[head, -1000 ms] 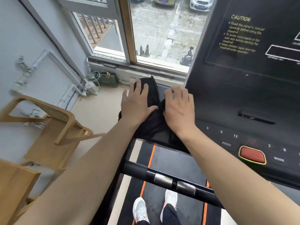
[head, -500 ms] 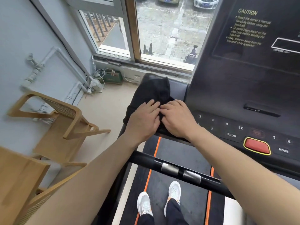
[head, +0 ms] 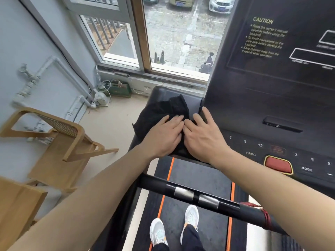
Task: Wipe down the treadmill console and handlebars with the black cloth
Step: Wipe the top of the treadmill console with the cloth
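Hands (head: 164, 137) on black cloth (head: 163, 110), right fingers (head: 206, 114) now wider, nearer console (head: 272, 98).

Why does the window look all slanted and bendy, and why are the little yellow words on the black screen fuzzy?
Head view: the wide-angle lens slants and bends the brown wooden window frame; soft daylight from it leaves no hard shadows; the small yellow caution text on the black treadmill console is blurred; the crumpled black cloth shows little detail.
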